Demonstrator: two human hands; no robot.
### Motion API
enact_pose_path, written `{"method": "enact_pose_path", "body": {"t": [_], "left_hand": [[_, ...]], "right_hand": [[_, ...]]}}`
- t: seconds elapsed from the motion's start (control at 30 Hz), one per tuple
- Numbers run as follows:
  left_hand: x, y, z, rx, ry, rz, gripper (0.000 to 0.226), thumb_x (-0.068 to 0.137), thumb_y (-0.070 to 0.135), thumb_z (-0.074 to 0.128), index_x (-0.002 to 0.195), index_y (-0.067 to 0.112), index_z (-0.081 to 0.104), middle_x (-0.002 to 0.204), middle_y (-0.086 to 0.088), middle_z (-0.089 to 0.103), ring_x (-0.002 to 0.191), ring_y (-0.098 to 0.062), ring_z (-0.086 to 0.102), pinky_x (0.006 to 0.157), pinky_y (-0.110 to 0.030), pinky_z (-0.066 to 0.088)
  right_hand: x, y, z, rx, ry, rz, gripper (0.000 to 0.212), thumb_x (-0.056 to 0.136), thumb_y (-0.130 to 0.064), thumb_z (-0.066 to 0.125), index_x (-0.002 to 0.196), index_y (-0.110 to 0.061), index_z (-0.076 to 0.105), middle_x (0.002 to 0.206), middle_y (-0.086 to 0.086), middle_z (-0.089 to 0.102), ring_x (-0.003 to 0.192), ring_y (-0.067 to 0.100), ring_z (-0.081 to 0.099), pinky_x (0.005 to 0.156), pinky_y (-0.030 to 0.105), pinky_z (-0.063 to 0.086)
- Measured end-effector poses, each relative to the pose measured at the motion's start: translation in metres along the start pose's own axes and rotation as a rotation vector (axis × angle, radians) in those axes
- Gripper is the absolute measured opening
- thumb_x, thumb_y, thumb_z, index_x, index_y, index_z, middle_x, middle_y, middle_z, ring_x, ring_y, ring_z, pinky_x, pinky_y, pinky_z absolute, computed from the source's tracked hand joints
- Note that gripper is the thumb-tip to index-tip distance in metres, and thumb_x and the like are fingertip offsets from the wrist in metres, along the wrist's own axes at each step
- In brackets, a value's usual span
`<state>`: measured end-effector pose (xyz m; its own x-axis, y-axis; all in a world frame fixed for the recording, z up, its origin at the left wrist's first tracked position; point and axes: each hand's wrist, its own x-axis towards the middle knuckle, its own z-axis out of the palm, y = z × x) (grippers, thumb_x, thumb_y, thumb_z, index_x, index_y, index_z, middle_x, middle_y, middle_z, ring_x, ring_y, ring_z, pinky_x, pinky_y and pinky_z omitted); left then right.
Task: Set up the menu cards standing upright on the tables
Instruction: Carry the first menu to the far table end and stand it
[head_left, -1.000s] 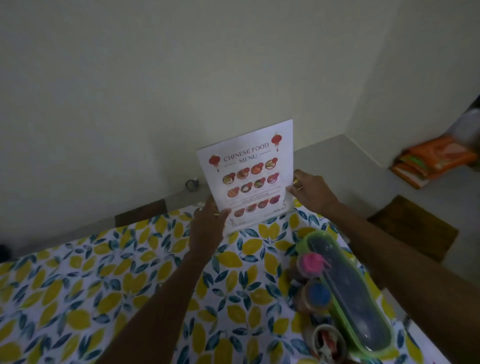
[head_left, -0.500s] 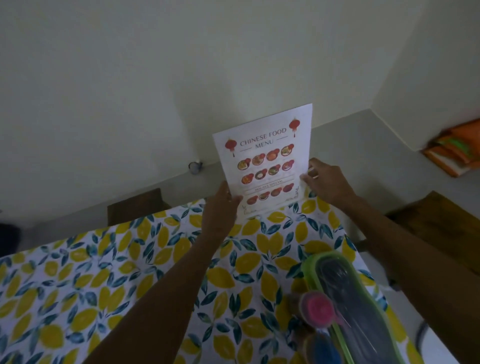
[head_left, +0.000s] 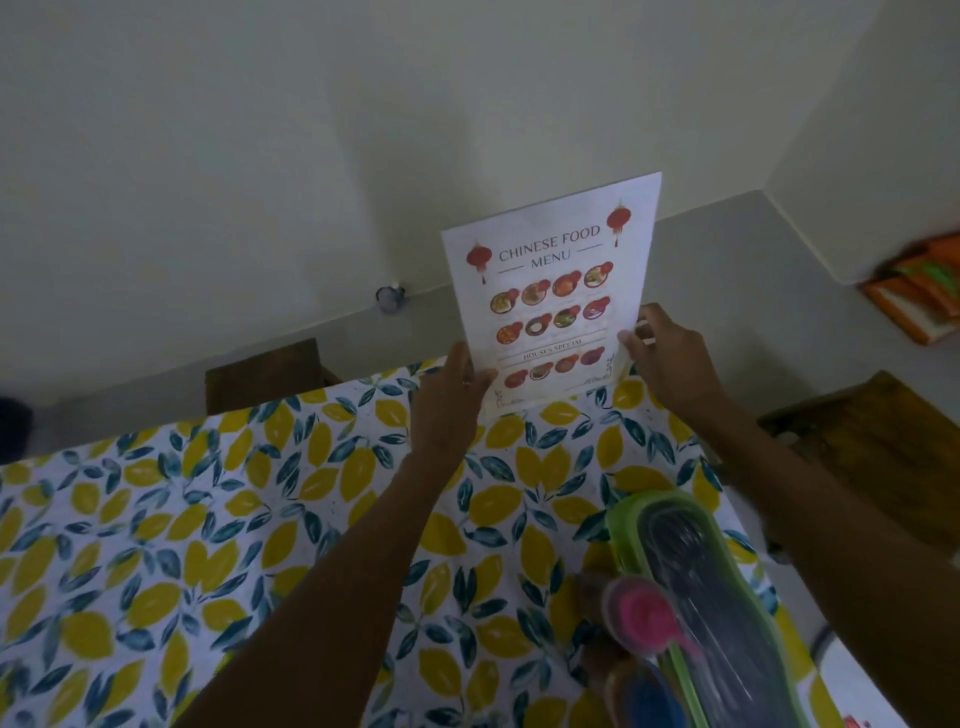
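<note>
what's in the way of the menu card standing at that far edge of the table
Nothing visible. The menu card already stands upright at the far edge of the tablecloth, with the left hand and right hand gripping its lower sides. The green box and jars sit well nearer, to the right.

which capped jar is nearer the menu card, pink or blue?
The pink-capped jar. It sits farther up the table toward the menu card than the blue-capped jar, which is at the bottom edge.

Both arms outstretched — left hand (head_left: 451, 410) and right hand (head_left: 670, 353) pinching inward.
</note>
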<state>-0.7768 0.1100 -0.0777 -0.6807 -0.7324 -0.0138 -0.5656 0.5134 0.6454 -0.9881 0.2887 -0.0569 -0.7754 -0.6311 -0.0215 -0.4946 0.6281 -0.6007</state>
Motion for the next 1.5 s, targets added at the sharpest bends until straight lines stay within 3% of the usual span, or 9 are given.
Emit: {"method": "enact_pose_path", "body": {"t": [0.33, 0.47, 0.57, 0.7, 0.93, 1.2, 1.33, 1.5], "left_hand": [[-0.003, 0.016, -0.002, -0.030, -0.022, -0.084, 0.042, 0.094, 0.044, 0.057, 0.124, 0.017, 0.045, 0.100, -0.014, 0.072, 0.087, -0.035, 0.071, 0.071, -0.050, 0.061], [-0.003, 0.025, -0.011, -0.044, -0.016, -0.085, 0.051, 0.092, 0.048, 0.057, 0.130, 0.015, 0.044, 0.111, -0.014, 0.072, 0.092, -0.034, 0.073, 0.074, -0.050, 0.062], [0.000, 0.031, -0.021, -0.040, -0.046, -0.107, 0.043, 0.095, 0.040, 0.061, 0.124, 0.012, 0.047, 0.112, -0.014, 0.071, 0.092, -0.034, 0.072, 0.074, -0.050, 0.062], [-0.003, 0.029, -0.033, -0.028, -0.060, -0.109, 0.036, 0.094, 0.037, 0.063, 0.116, 0.012, 0.051, 0.111, -0.009, 0.070, 0.097, -0.030, 0.070, 0.080, -0.047, 0.060], [-0.032, 0.033, -0.064, 0.094, -0.024, -0.064, 0.053, 0.095, 0.043, 0.061, 0.133, 0.008, 0.051, 0.129, -0.013, 0.062, 0.115, -0.032, 0.062, 0.093, -0.048, 0.054], [-0.100, 0.032, -0.124, 0.258, -0.041, 0.079, 0.062, 0.096, 0.058, 0.047, 0.141, 0.015, 0.049, 0.137, -0.011, 0.058, 0.123, -0.033, 0.057, 0.102, -0.047, 0.046], [-0.154, 0.008, -0.161, 0.402, -0.035, 0.134, 0.065, 0.097, 0.063, 0.041, 0.147, 0.022, 0.043, 0.144, -0.008, 0.053, 0.129, -0.032, 0.053, 0.105, -0.047, 0.039], [-0.229, -0.046, -0.216, 0.464, -0.029, 0.128, 0.066, 0.095, 0.066, 0.040, 0.149, 0.028, 0.040, 0.152, -0.006, 0.046, 0.136, -0.031, 0.047, 0.111, -0.051, 0.034]], "right_hand": [[-0.010, -0.010, 0.004, 0.047, 0.046, 0.062, 0.022, 0.099, -0.033, 0.047, 0.102, -0.012, 0.050, 0.098, 0.014, 0.071, 0.081, 0.031, 0.068, 0.072, 0.046, 0.059], [-0.010, -0.015, 0.002, 0.086, 0.018, 0.110, 0.026, 0.099, -0.031, 0.048, 0.116, -0.012, 0.049, 0.108, 0.015, 0.071, 0.089, 0.031, 0.070, 0.073, 0.036, 0.056], [-0.011, -0.016, 0.000, 0.111, 0.017, 0.127, 0.032, 0.099, -0.031, 0.050, 0.123, -0.010, 0.048, 0.113, 0.016, 0.070, 0.093, 0.031, 0.070, 0.076, 0.034, 0.054], [-0.017, -0.023, -0.006, 0.142, 0.031, 0.168, 0.038, 0.097, -0.034, 0.054, 0.125, -0.009, 0.047, 0.116, 0.018, 0.070, 0.095, 0.033, 0.070, 0.083, 0.045, 0.058], [-0.049, -0.052, -0.028, 0.135, 0.050, 0.205, 0.041, 0.095, -0.037, 0.055, 0.127, -0.012, 0.048, 0.118, 0.014, 0.069, 0.103, 0.030, 0.067, 0.090, 0.050, 0.056], [-0.122, -0.122, -0.045, 0.110, 0.046, 0.110, 0.041, 0.091, -0.040, 0.061, 0.124, -0.017, 0.054, 0.118, 0.007, 0.068, 0.095, 0.022, 0.065, 0.084, 0.031, 0.050], [-0.180, -0.175, -0.034, 0.026, 0.011, -0.036, 0.045, 0.091, -0.045, 0.058, 0.128, -0.018, 0.055, 0.119, 0.005, 0.067, 0.109, 0.026, 0.063, 0.092, 0.036, 0.049], [-0.256, -0.229, 0.004, -0.184, -0.076, -0.141, 0.062, 0.091, -0.057, 0.049, 0.141, -0.020, 0.046, 0.144, 0.008, 0.053, 0.130, 0.030, 0.050, 0.107, 0.042, 0.042]]}}
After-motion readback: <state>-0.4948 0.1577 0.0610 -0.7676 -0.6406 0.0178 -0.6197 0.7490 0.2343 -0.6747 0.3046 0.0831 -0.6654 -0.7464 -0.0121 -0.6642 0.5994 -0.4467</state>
